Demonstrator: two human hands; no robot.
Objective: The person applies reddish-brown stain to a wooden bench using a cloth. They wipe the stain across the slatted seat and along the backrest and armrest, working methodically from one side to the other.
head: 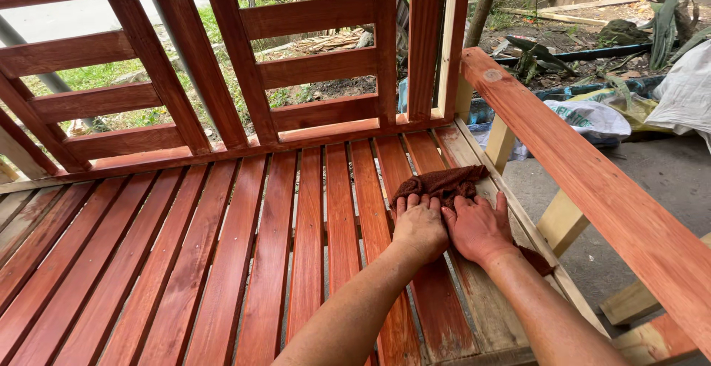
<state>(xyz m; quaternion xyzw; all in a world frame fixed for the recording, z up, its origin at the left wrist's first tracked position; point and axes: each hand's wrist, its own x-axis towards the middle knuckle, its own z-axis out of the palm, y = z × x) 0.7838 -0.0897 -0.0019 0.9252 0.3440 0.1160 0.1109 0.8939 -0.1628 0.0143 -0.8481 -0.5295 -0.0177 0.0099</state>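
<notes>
Both the left hand (419, 225) and right hand (478, 227) press flat, fingers spread, on a brown rag (438, 182); most bench slats (222, 262) look stained, the far-right slat (489, 314) pale.

backrest (222, 77): red-brown lattice of slanted and level slats along the bench's far edge
armrest (592, 188): broad stained plank over the bench's right edge, on pale unstained posts
white sacks (592, 118): on the ground beyond the bench's right edge
grass (89, 73): seen through the backrest's gaps
wood scraps (326, 41): piled beyond the far edge
ground (666, 181): grey, right of the bench
</notes>
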